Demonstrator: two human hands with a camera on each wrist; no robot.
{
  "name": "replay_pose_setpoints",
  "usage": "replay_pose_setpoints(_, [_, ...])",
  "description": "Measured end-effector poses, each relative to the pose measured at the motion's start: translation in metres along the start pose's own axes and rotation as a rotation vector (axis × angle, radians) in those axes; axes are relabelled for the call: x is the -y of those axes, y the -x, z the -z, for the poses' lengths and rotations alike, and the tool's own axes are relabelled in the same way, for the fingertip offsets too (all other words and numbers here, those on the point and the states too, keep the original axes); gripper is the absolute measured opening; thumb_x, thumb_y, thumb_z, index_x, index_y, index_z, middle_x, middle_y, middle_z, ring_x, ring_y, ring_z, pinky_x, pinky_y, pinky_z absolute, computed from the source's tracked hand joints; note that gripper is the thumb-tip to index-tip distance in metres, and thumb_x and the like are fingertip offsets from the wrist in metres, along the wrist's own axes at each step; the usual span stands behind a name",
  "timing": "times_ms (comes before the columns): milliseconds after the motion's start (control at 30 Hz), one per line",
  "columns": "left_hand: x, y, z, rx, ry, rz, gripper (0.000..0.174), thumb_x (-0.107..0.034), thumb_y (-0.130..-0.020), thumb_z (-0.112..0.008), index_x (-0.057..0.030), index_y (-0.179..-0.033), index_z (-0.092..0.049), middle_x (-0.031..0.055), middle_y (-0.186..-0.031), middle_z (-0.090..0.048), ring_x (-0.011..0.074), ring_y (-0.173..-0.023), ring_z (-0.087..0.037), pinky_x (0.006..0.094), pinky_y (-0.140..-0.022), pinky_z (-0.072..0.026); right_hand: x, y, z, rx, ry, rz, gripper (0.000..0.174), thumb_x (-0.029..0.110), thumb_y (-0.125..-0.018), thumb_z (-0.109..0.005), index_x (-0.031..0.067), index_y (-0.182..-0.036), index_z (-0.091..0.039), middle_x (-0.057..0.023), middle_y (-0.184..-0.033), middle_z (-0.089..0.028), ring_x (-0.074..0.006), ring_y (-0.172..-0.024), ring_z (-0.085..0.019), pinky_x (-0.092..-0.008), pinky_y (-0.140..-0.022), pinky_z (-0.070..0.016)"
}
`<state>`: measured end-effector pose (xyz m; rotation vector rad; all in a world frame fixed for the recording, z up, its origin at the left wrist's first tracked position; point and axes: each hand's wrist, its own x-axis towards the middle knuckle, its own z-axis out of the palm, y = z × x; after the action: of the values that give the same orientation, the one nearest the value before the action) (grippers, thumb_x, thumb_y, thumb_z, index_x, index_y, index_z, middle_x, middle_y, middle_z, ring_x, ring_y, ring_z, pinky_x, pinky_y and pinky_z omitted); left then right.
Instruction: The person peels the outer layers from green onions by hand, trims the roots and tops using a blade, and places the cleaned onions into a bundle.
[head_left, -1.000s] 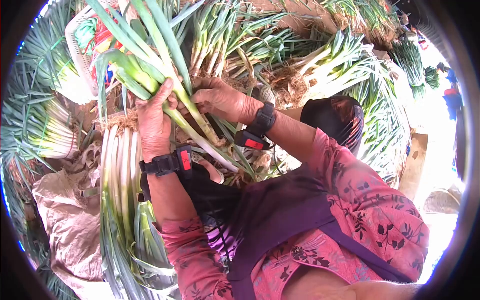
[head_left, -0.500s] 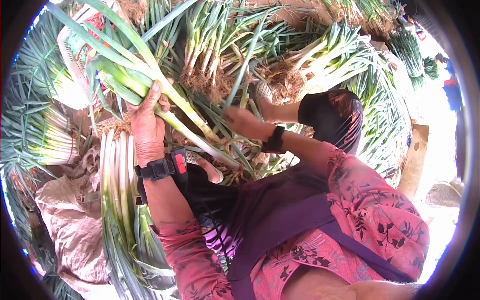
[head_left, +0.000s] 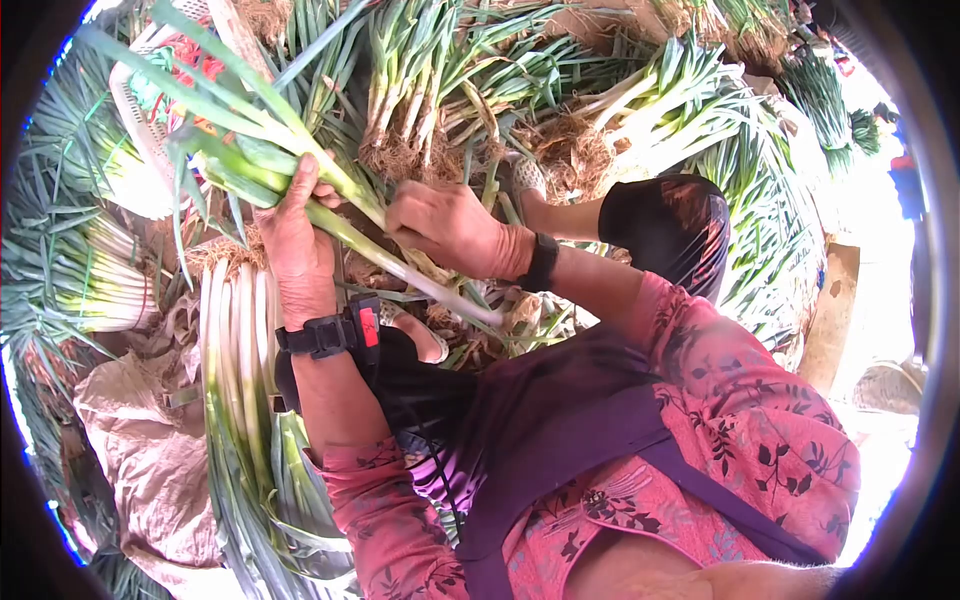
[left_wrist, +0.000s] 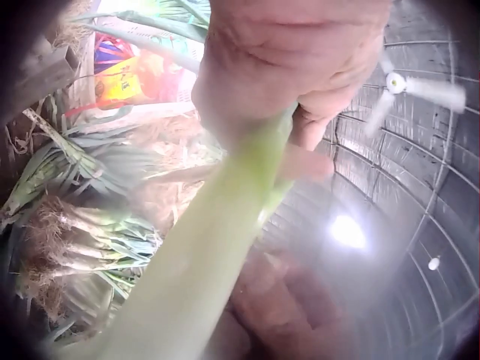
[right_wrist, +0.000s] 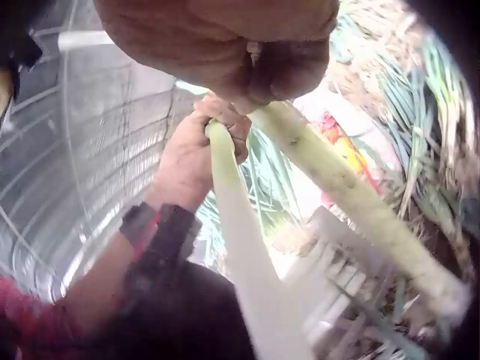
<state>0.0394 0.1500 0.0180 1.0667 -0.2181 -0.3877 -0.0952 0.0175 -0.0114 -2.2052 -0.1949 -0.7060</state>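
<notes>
In the head view my left hand grips a pair of thick green onions, thumb across the stalks, leaves pointing up and left. One onion's pale white stalk runs down to the right. My right hand is at the other stalk, its fingers curled. The right wrist view has those curled fingers pinching the upper end of this onion's stalk. Its root end hangs down to the right there. A blurred white stalk fills the middle of the left wrist view, below the left hand.
Long green onions lie lined up beside the left forearm, near a crumpled beige sack. Bundles with brown roots lie ahead. A white plastic basket holds coloured ties. A knee rises at right.
My right hand moved away from the stalks with a long green leaf, then came back to the stalk without it. The left hand keeps its grip, and the onions have shifted slightly left.
</notes>
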Motion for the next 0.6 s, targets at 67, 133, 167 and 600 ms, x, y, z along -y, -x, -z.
replay_pose_setpoints(67, [-0.002,-0.004,0.005,-0.012,0.012,-0.062,0.030,-0.009,-0.083,-0.070,-0.0018,-0.110,-0.059,0.0129,-0.092,-0.068,0.0097,-0.059,-0.057,0.0230,-0.051,-0.0479,0.001,0.003,0.002,-0.056,-0.042,0.009,0.012,0.004,-0.082,-0.065,0.0057,-0.087,-0.054,-0.0075,-0.086,-0.060,-0.0244,-0.081,-0.061,-0.0340,-0.077,-0.0493])
replay_pose_setpoints(133, [-0.003,-0.005,0.007,-0.009,0.014,-0.062,0.030,-0.009,-0.083,-0.070,-0.0011,-0.110,-0.060,0.0135,-0.092,-0.068,0.0101,-0.060,-0.058,0.0230,-0.052,-0.0497,-0.008,0.000,0.000,-0.245,-0.688,-0.329,0.010,0.007,-0.085,-0.064,0.0066,-0.087,-0.055,-0.0060,-0.084,-0.059,-0.0228,-0.078,-0.062,-0.0353,-0.074,-0.0510])
replay_pose_setpoints(167, [-0.003,-0.005,0.007,-0.001,0.012,-0.064,0.029,-0.009,-0.083,-0.070,-0.0004,-0.109,-0.060,0.0140,-0.092,-0.068,0.0104,-0.061,-0.059,0.0229,-0.054,-0.0514,-0.009,-0.003,0.000,-0.440,-1.332,-0.668,0.009,0.010,-0.087,-0.064,0.0075,-0.088,-0.055,-0.0045,-0.082,-0.059,-0.0212,-0.074,-0.062,-0.0366,-0.072,-0.0527])
replay_pose_setpoints(600, [-0.004,0.008,-0.006,0.108,-0.029,0.014,0.028,-0.012,-0.085,-0.068,-0.0008,-0.110,-0.060,0.0160,-0.096,-0.068,0.0111,-0.066,-0.062,0.0224,-0.059,-0.0531,-0.014,-0.019,0.003,-0.044,-0.423,-0.441,0.024,0.021,-0.086,-0.069,0.0006,-0.097,-0.064,-0.0018,-0.078,-0.063,-0.0090,-0.078,-0.058,-0.0256,-0.072,-0.0477])
